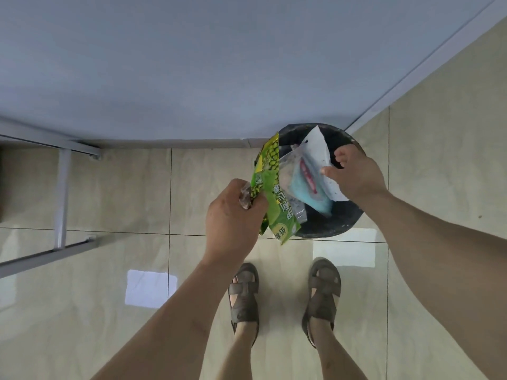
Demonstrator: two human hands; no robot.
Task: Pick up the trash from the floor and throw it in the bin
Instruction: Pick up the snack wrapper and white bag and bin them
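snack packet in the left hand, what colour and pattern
Bright green with yellow, printed with green peas, on the snack packet gripped by the left hand; head view.

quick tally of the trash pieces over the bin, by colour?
Green snack bag, gripped in the left hand: 1
Clear bag with blue contents: 1
White paper, at the right hand: 1
Total: 3, all above the black bin

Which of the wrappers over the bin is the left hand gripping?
The green wrapper printed with peas, pinched in the left hand. The blue-and-clear packet and white packet sit by the right hand, over the bin.
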